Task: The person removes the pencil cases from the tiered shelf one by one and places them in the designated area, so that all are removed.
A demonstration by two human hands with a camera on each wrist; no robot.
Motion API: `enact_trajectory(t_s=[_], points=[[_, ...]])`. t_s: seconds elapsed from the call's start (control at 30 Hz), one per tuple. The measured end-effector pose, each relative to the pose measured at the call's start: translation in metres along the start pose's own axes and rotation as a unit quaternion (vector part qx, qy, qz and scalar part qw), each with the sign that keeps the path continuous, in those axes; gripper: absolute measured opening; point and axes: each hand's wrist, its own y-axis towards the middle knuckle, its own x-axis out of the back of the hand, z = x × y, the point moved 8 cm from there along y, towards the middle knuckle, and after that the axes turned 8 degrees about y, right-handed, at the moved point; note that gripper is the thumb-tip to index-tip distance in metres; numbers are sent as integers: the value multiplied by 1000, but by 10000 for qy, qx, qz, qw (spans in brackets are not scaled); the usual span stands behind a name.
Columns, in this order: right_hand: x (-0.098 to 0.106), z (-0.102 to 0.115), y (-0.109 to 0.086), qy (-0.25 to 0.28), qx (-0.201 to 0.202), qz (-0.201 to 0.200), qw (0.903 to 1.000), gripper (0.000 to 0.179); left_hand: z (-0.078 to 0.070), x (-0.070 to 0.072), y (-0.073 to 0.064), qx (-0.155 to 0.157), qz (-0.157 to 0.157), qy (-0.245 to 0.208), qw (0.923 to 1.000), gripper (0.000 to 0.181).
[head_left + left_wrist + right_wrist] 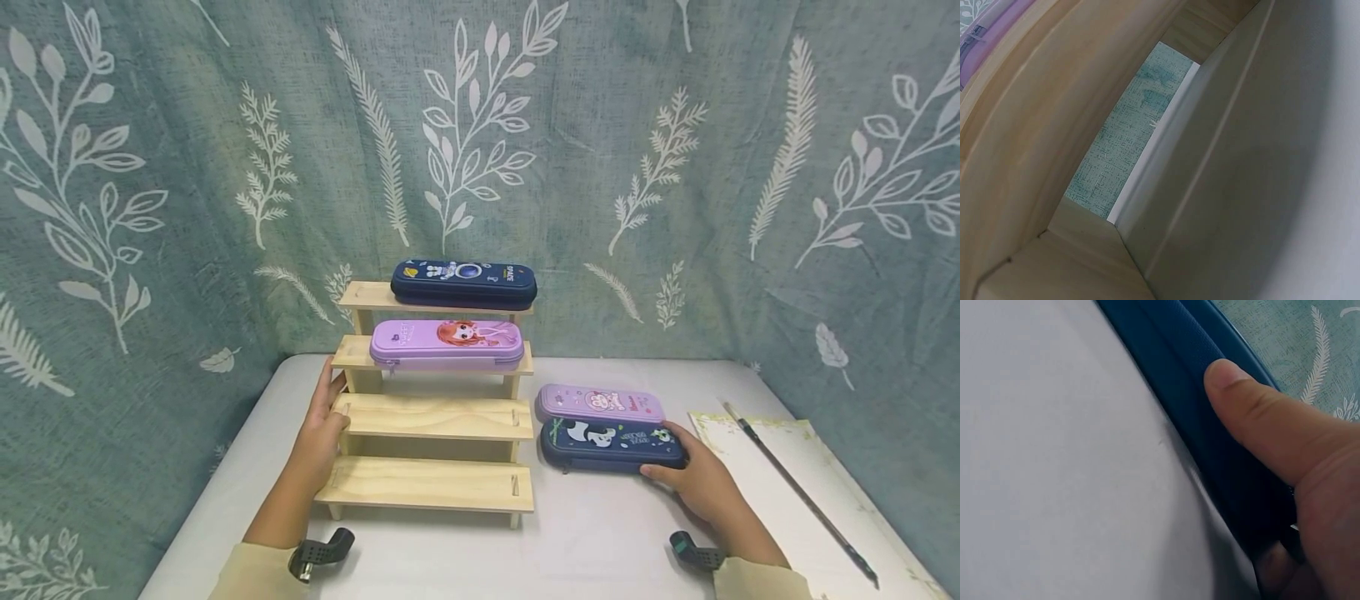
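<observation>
A wooden stepped rack [432,483] with several shelves stands on the white table. My left hand [321,433] grips its left side, thumb at the end of a middle shelf; the left wrist view shows the rack's boards [1054,125] close up, without the hand. My right hand [697,475] holds the right end of a dark blue panda pencil case [600,446] lying on the table, its thumb [1241,394] pressed on the case's side. Right behind that case lies a light purple pencil case [592,402] with a cartoon animal.
On the rack's top shelf sits a navy space pencil case [465,285]. One shelf lower is a purple pencil case [450,343] with a red-haired girl. To the right, a long brush [802,492] lies on a pale sheet [772,533]. Leaf-patterned green cloth [570,167] hangs behind.
</observation>
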Motion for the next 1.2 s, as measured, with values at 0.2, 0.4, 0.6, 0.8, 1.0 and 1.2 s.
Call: enact_trajectory(t_s=[0.2, 0.4, 0.6, 0.8, 1.0, 1.2], points=[[0, 0, -1, 65, -96, -36, 9999, 127, 0, 1, -1, 14, -17, 155, 9999, 103], [-1, 0, 0, 143, -252, -89, 9995, 127, -1, 2, -2, -79, 24, 165, 9998, 104], [-2, 2, 1, 158, -199, -89, 9996, 130, 1, 2, -1, -85, 15, 97, 9999, 103], [3, 7, -1, 68, -49, -239, 9997, 130, 2, -1, 0, -148, 21, -78, 9999, 103], [14, 29, -10, 131, 249, -866, 9958, 117, 0, -1, -1, -129, 46, -78, 9999, 103], [21, 74, -21, 291, 865, -1418, 9857, 96, -2, 1, 0, -129, 16, -91, 9999, 104]])
